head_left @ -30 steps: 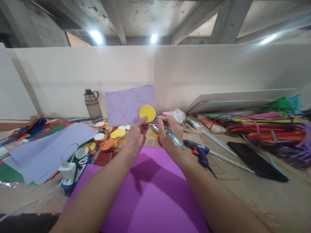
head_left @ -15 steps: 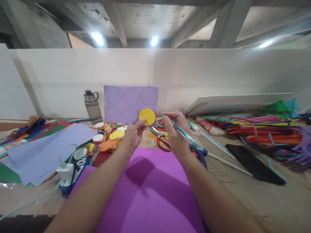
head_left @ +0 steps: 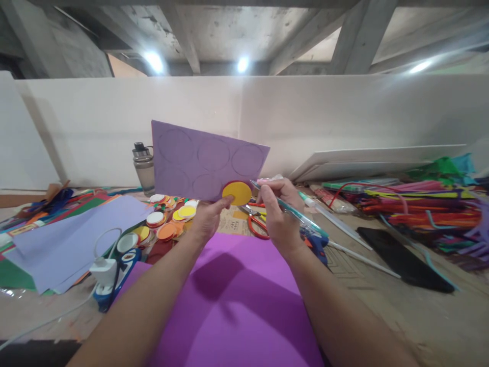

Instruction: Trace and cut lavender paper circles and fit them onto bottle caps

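My left hand [head_left: 209, 218] is closed, its thumb pressing a yellow disc [head_left: 237, 193] against the lower right part of a purple sheet [head_left: 193, 171]. Several drawn circles mark that sheet, which is held up off the table at a tilt. Between the fingers of my right hand [head_left: 281, 209] is a teal pen [head_left: 298, 216], its tip by the upper right rim of the disc. The left fingers behind the sheet are hidden. Under my forearms lies a large bright purple sheet [head_left: 233, 306].
Red-handled scissors [head_left: 257, 227] lie between my hands. Paper discs [head_left: 167, 230], a power strip [head_left: 121, 272] and lilac sheets [head_left: 82, 239] are on the left. A water bottle [head_left: 144, 171] stands behind. At right are a black phone-like slab [head_left: 403, 257] and colourful pipe cleaners [head_left: 408, 209].
The purple sheet has come closer and turned, its left side now higher and its right side lower. The disc has moved slightly right and down, and the pen tip now meets its edge.
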